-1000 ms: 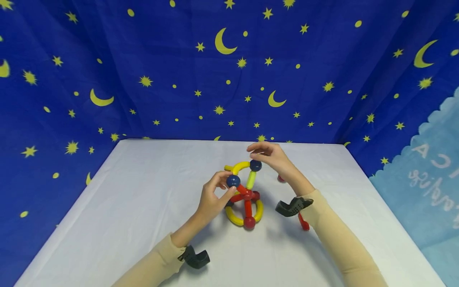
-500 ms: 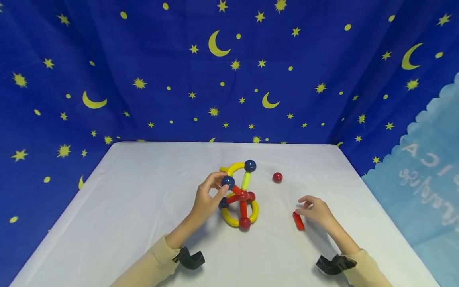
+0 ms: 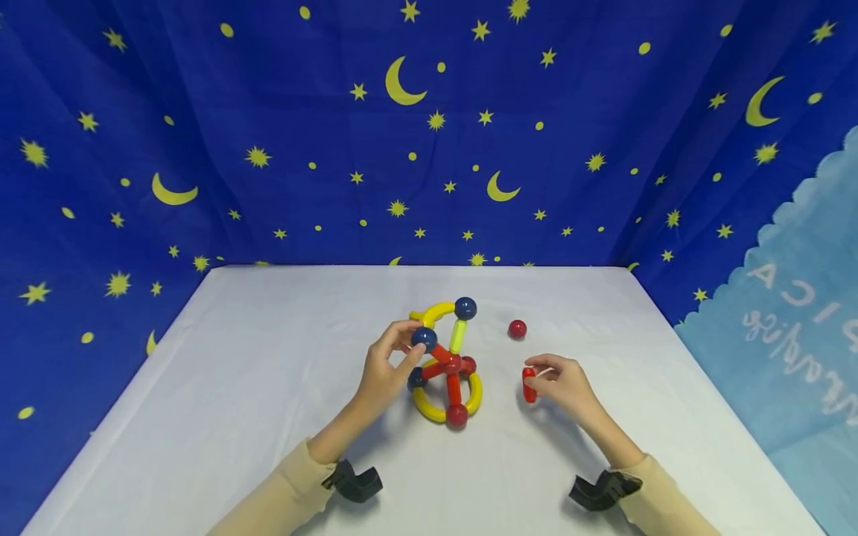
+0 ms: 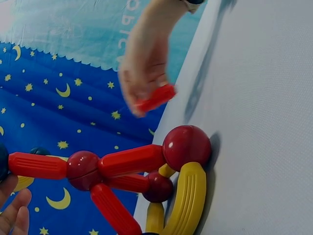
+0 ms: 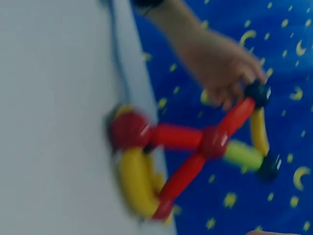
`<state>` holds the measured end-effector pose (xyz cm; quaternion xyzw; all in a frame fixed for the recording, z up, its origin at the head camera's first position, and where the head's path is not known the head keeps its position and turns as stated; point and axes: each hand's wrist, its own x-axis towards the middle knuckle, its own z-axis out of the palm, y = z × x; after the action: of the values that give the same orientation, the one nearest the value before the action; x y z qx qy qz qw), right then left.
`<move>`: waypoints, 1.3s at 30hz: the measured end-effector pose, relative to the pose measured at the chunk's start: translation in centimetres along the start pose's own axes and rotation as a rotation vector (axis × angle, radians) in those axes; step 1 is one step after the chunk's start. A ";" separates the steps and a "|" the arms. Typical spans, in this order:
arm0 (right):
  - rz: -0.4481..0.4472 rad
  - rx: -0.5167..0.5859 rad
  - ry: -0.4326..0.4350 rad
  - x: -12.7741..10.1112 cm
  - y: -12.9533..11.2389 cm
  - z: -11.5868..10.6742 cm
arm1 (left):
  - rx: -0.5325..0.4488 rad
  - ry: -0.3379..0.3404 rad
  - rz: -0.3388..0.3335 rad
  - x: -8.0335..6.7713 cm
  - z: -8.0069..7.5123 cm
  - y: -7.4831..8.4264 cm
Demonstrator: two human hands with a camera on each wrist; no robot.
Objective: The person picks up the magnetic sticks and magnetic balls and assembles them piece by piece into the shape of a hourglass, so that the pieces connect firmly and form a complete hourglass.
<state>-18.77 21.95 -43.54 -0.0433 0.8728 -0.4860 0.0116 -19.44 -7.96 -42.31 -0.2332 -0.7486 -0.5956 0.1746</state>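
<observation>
A toy structure of balls and rods stands on the table, its curved yellow rods (image 3: pixel 429 408) forming a ring at the base. Red rods (image 3: pixel 453 388) rise from there to a central red ball (image 3: pixel 453 363). My left hand (image 3: pixel 385 365) pinches the upper left dark blue ball (image 3: pixel 424 339) between thumb and fingers. A lime rod (image 3: pixel 458 336) leads to another dark blue ball (image 3: pixel 465 308) at the top. To the right of the structure, my right hand (image 3: pixel 563 383) holds a short red rod (image 4: pixel 157 98) above the table. The right wrist view is blurred.
A loose red ball (image 3: pixel 517 329) lies on the white table (image 3: pixel 268 357), right of the structure and beyond my right hand. Behind the table hangs a blue cloth (image 3: pixel 322 134) with moons and stars. A light blue cloth (image 3: pixel 791 357) hangs at the right.
My right hand has left the top blue ball, gone to the red rod on the table, picked it up and carried it left toward the structure. My left hand keeps its hold.
</observation>
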 end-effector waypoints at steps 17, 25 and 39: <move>-0.340 0.245 0.050 1.5 -7.3 5.3 | 0.007 -0.014 0.024 0.2 -0.2 2.1; -0.431 0.215 0.052 1.9 -7.2 5.4 | -0.012 0.036 0.092 0.1 0.0 -0.3; -0.304 -0.136 0.336 8.1 0.9 2.4 | -0.033 0.050 0.119 0.0 0.1 -0.6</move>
<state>-26.77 19.69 -45.39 -0.0932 0.8766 -0.4228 -0.2100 -19.74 -7.94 -42.88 -0.2651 -0.7190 -0.6019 0.2247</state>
